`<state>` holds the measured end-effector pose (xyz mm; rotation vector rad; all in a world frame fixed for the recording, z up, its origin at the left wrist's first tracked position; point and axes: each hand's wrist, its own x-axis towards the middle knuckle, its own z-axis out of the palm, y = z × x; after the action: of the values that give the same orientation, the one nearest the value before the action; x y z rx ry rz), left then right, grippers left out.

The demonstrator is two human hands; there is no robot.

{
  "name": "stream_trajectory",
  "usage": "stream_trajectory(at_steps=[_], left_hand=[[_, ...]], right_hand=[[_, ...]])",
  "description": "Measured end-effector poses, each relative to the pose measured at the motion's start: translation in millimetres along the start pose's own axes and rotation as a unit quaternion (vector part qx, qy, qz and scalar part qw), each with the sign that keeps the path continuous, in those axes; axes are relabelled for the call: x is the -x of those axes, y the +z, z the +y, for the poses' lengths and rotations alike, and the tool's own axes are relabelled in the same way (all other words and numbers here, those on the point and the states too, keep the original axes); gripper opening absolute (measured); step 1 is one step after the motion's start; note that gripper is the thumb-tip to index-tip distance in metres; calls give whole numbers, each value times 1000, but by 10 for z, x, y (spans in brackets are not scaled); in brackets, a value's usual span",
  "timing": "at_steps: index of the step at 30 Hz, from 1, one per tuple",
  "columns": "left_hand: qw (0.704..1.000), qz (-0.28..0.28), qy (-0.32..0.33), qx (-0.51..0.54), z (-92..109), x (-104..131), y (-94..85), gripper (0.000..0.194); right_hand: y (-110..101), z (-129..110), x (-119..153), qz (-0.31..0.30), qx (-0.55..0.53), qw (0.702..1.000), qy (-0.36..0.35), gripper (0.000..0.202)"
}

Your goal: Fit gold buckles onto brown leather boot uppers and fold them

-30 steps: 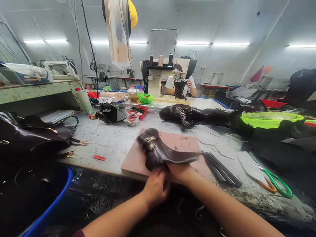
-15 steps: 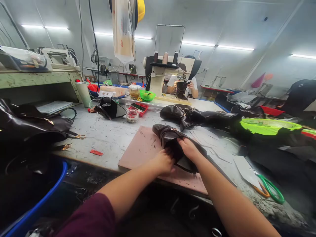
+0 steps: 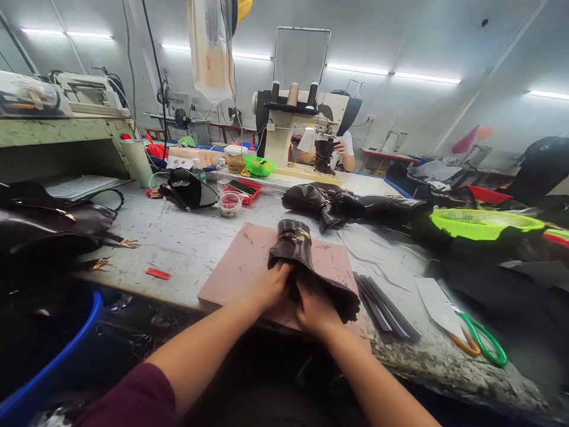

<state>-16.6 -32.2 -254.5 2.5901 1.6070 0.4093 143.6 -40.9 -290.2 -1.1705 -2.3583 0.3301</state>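
Observation:
A dark brown leather boot upper [image 3: 299, 248] with a gold buckle lies on a pink cutting board [image 3: 249, 261] at the near edge of the worktable [image 3: 186, 237]. My left hand [image 3: 269, 286] grips its left side near the open end. My right hand [image 3: 316, 308] holds the same end from the right, fingers pressed into the leather. The toe end points away from me.
More brown boots [image 3: 331, 204] lie behind the board. Dark strips [image 3: 384, 308] and green-handled scissors [image 3: 482, 341] sit right. A green basket [image 3: 484, 222] stands far right. Leather pieces [image 3: 48, 228] and a blue tub [image 3: 66, 350] are left. A person sews at a machine [image 3: 293, 127] beyond.
The boot upper has been turned on the board so its toe points away from me, and both hands have shifted back to its near open end.

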Motion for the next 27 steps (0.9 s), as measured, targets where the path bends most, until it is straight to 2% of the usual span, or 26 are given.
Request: stream_trajectory(at_steps=[2,7,10,15,17,23,27], left_hand=[[999,24,-17,13,-25,-6,31,53],[999,10,15,28,-191,-120,14,34],[999,9,37,23,-238,-139,5,38],[989,-35,140,-9,-240,-103,15,39],[985,-51,162,-20,-247,-106,25,40],[979,-77,184,-46,-262,-86,50,41],[978,-92,175,-68,-174,-43,-55,43]], right_hand=[[9,30,57,22,-5,1000,-11,62],[-162,166,176,36,-80,996,25,60],[-192,222,190,34,-91,995,13,53],[-127,254,183,32,-63,996,-49,46],[-116,248,191,24,-43,997,-60,45],[-108,239,221,1,20,997,-73,47],[-101,222,226,5,28,997,-69,46]])
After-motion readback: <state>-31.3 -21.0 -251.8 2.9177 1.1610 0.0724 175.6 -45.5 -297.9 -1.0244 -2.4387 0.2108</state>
